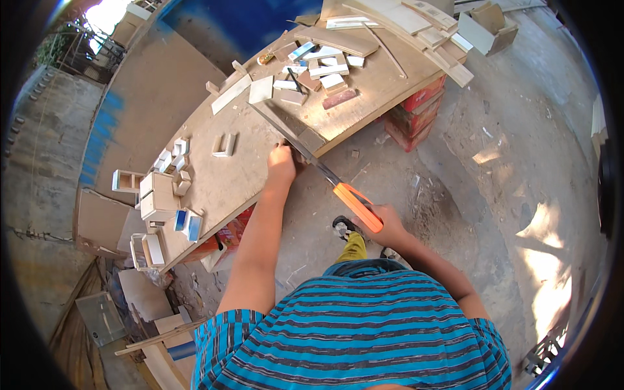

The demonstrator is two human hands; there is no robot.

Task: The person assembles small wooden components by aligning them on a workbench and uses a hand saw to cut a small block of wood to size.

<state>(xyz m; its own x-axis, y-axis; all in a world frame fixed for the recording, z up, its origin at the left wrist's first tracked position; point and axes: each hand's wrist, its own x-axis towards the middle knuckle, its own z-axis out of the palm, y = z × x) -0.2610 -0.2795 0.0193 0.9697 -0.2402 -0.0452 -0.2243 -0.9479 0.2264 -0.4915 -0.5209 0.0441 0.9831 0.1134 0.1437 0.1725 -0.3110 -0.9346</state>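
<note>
My right hand (pixel 389 225) is wrapped round the orange handle of a handsaw (pixel 324 171). Its long dark blade slants up and left across the front edge of the worktable (pixel 244 170). At that edge my left hand (pixel 281 161) is closed, pressing on a flat wooden board (pixel 305 135) right beside the blade. The board lies on the tabletop and partly under the saw, so where the teeth meet it is hidden. A small U-shaped wooden piece (pixel 223 145) stands on the table to the left of my left hand.
Wood offcuts (pixel 325 65) lie piled on the table's far part, with long planks (pixel 422 32) at the far right. Small wooden boxes (pixel 158 197) stand at the left end. Red crates (pixel 417 112) sit under the table. Debris is scattered over the concrete floor (pixel 468 169).
</note>
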